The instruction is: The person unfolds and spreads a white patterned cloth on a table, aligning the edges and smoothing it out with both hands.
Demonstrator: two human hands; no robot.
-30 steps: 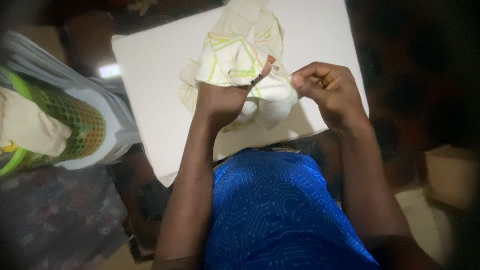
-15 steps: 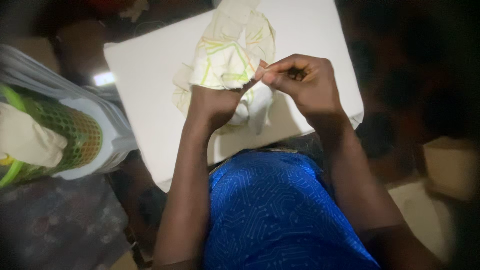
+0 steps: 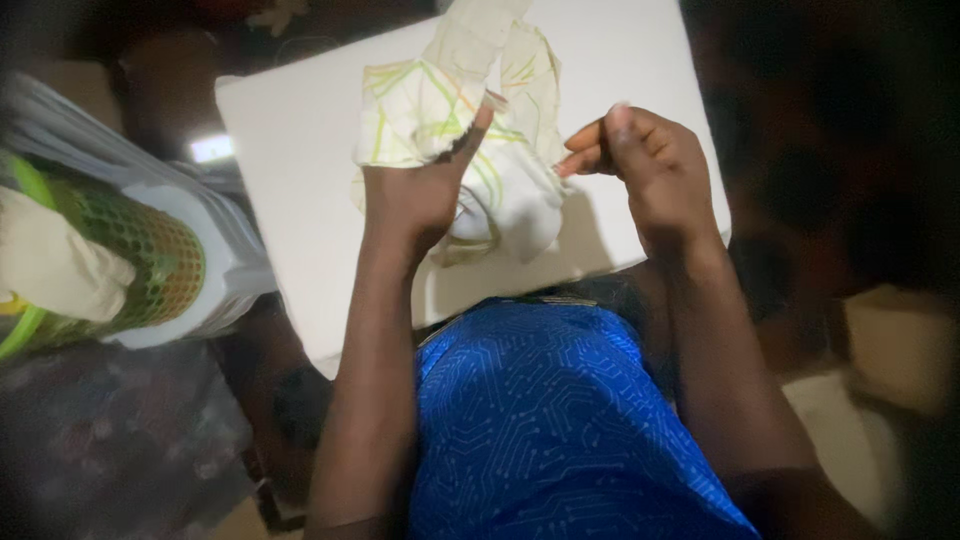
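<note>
Cloth [image 3: 440,110], pale with green and orange lines, is gripped in a bunch by the left hand [image 3: 415,195], thumb raised against the gathered folds. The right hand [image 3: 640,165] is curled just beside the cloth's right edge, fingertips pinched together; whether a fold or something finer is pinched cannot be told. The cloth is draped over a white counter [image 3: 300,150], its far end trailing toward the far edge. It is judged light, soft and limp, not slippery; hold is best taken at a hem or bunched fold. A green mesh basket [image 3: 150,260] stands well apart at left.
</note>
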